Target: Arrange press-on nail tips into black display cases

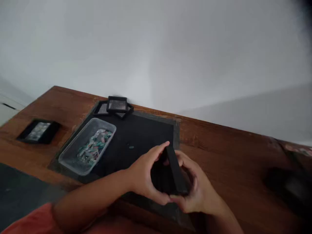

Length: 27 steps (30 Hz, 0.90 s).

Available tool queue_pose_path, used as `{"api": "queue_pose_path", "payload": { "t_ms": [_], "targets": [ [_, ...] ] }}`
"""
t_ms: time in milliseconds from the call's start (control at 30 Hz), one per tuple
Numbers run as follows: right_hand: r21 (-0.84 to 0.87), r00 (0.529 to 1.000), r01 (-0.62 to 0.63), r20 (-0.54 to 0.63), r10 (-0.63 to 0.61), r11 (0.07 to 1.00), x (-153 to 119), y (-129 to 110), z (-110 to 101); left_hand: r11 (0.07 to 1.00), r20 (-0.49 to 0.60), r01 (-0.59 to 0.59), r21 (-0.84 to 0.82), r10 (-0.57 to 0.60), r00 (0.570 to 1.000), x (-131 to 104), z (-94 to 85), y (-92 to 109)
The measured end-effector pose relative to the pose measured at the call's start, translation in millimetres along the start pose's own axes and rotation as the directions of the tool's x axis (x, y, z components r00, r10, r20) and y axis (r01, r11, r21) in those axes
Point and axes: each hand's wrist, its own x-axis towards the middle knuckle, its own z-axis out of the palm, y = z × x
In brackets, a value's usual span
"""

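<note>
A black box-like frame is held up on edge between both hands, above the front right part of a black mat. My left hand wraps round its left side, with fingertips at the top edge and thumb at the bottom. On the other side my right hand grips it, its thumb meeting the left thumb at the lower end. The inside of the frame is dark and cannot be made out. Left of the hands, a clear plastic tub holds many small green, white and pinkish pieces.
Several black frames lie stacked at the mat's back left corner. Another black frame with pale contents lies on the wooden table at the left. A small greenish piece rests on the mat. A blurred dark object is at the right.
</note>
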Motion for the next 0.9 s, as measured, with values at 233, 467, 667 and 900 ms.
{"api": "queue_pose_path", "payload": {
  "t_ms": [233,467,667,900],
  "targets": [
    [-0.256,0.993,0.111,0.065,-0.097,0.960,-9.4,5.7,-14.7,0.998,0.069,-0.025,0.062,0.021,0.997,2.6,-1.4,2.8],
    [-0.267,0.994,0.097,0.067,-0.082,0.959,-5.7,-4.3,-13.4,0.998,0.068,-0.015,0.058,0.011,0.998,4.5,-1.0,3.2],
    [-0.211,0.993,0.091,0.087,-0.074,0.973,-3.1,-7.5,-12.3,0.997,0.051,-0.046,0.062,0.043,0.998,7.6,-2.6,7.4],
    [-0.082,0.997,0.011,0.079,-0.004,0.997,-1.8,-5.6,-8.4,0.997,0.076,-0.013,0.072,0.008,0.997,11.1,-6.7,7.2]
  ]
}}
